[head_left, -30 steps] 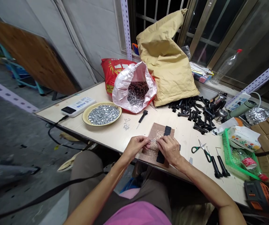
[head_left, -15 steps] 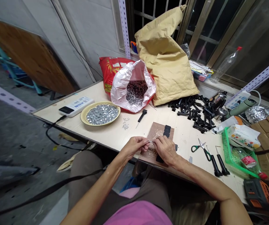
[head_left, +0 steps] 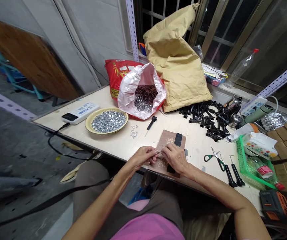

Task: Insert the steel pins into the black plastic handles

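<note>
My left hand (head_left: 143, 156) and my right hand (head_left: 175, 158) meet fingertip to fingertip over a brown board (head_left: 170, 139) at the table's near edge. Both pinch a thin metal pin (head_left: 160, 152) between them. Black plastic pieces (head_left: 178, 137) lie on the board beside and partly under my right hand, with small shiny bits scattered across it.
A yellow dish of silvery parts (head_left: 107, 121), an open white bag of nails (head_left: 143, 95), a tan paper sack (head_left: 177, 63) and a heap of black handles (head_left: 207, 118) sit behind. Scissors (head_left: 213, 156), black-handled tools (head_left: 233, 175) and a green basket (head_left: 243, 163) lie right.
Both hands have drifted slightly left and nearer, staying pinched together on the pin over the board; the view shifted a little.
</note>
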Action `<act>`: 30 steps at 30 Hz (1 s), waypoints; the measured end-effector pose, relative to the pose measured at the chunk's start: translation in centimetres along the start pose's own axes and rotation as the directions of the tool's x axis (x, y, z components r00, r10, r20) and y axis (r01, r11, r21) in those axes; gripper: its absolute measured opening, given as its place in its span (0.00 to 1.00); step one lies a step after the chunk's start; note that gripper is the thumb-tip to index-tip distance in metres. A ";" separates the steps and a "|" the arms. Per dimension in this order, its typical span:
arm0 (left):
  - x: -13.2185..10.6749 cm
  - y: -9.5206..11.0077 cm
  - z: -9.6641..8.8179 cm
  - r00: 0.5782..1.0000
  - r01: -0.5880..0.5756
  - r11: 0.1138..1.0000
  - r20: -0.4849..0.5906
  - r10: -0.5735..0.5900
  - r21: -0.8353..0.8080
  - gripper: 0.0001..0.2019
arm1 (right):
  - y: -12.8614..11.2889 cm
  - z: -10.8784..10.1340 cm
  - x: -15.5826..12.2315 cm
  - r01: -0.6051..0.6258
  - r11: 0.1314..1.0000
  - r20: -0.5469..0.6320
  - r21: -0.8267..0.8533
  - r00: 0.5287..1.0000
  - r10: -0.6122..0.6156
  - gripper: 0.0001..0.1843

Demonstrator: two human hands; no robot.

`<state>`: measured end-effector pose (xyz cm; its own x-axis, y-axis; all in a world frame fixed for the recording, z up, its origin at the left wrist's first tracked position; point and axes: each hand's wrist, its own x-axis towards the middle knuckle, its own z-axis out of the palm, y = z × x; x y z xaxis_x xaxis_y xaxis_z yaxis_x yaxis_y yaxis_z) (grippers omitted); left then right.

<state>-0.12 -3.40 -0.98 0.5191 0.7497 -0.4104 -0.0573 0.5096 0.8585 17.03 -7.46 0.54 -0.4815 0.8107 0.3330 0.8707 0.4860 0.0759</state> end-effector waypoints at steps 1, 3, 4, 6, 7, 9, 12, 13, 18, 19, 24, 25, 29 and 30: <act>0.0 -0.1 0.0 1.000 0.015 1.000 0.010 -0.015 -0.010 0.21 | 0.1 0.1 0.0 -0.018 1.000 0.009 0.016 1.000 0.018 0.08; 0.2 -0.2 -0.3 0.999 0.040 0.999 0.002 -0.040 -0.022 0.21 | 0.5 0.2 0.0 -0.032 0.998 0.028 0.062 0.999 0.030 0.06; 0.3 -0.3 -0.4 0.999 0.044 0.999 -0.016 -0.045 -0.019 0.20 | 0.8 0.4 0.0 -0.031 0.996 0.035 0.083 0.999 0.028 0.07; 0.4 -0.5 -0.8 0.997 0.039 0.999 -0.063 -0.038 0.006 0.19 | 1.3 0.7 -0.3 -0.025 0.995 0.040 0.094 0.999 0.021 0.09; 0.4 -0.6 -1.1 0.996 0.032 0.999 -0.086 -0.030 0.023 0.19 | 1.5 1.0 -0.4 -0.023 0.997 0.040 0.077 0.999 0.020 0.08; 0.5 -0.6 -1.5 0.992 0.015 0.998 -0.125 -0.008 0.054 0.18 | 1.8 1.5 -0.7 -0.029 0.999 0.034 0.018 0.999 0.028 0.09; 0.6 -0.7 -1.8 0.988 0.004 0.998 -0.151 0.006 0.062 0.18 | 1.7 2.2 -0.9 -0.036 0.999 0.006 -0.031 0.999 0.036 0.10; 0.7 -0.7 -1.8 0.988 0.008 0.999 -0.152 0.000 0.054 0.18 | 1.6 2.4 -0.9 -0.035 0.999 -0.002 -0.029 0.999 0.035 0.09; 0.7 -0.5 -1.4 0.987 0.029 1.000 -0.156 -0.030 -0.009 0.21 | 0.6 2.9 -0.2 -0.042 0.999 -0.041 -0.015 0.998 0.041 0.08; 0.7 -0.3 -1.3 0.987 0.021 0.999 -0.156 -0.025 -0.026 0.22 | 0.5 2.9 0.0 -0.037 0.999 -0.070 -0.016 0.997 0.036 0.09; 0.1 0.3 -1.1 0.989 -0.044 0.996 -0.144 0.032 -0.081 0.23 | 0.3 2.5 0.6 0.028 1.000 -0.164 -0.009 0.986 -0.029 0.12; 0.0 0.3 -0.9 0.985 -0.075 0.994 -0.164 0.062 -0.075 0.23 | 0.3 2.3 0.7 0.035 0.999 -0.157 -0.009 0.987 -0.036 0.12; -0.4 0.1 -0.2 0.935 -0.233 0.972 -0.267 0.233 0.030 0.22 | 0.3 1.5 1.2 0.050 0.998 -0.169 -0.044 0.984 -0.057 0.15; -0.5 0.1 -0.1 0.923 -0.257 0.964 -0.279 0.266 0.068 0.21 | 0.3 1.3 1.3 0.053 0.997 -0.185 -0.057 0.981 -0.063 0.15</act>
<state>-0.42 -3.66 -0.71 0.2258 0.9451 -0.2362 -0.1312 0.2698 0.9539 16.57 -5.82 -0.24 -0.5088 0.7041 0.4953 0.8480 0.5092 0.1472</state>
